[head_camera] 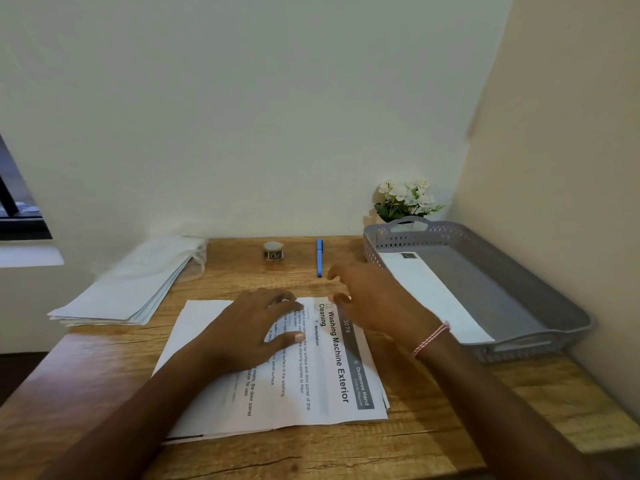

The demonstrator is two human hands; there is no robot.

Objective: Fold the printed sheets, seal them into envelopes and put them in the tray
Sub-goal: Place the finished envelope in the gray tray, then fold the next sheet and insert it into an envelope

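Here we are at the near middle of the table: the printed sheets (311, 393) lie right under both hands, long axis running left to right, headline end toward the right edge. The left hand (256, 327) rests on the top sheet, fingers spread, tips on the paper, gripping nothing. The right hand (367, 299) hovers over the sheets' far right corner, fingers loosely apart, empty, slightly blurred. It is the nearer one to the headline end, so my read is a fold carrying that end leftward while the left pins the page. The envelopes (128, 289) wait at the far left edge. The tray (485, 289) sits in the far right corner, one white envelope (433, 299) inside.
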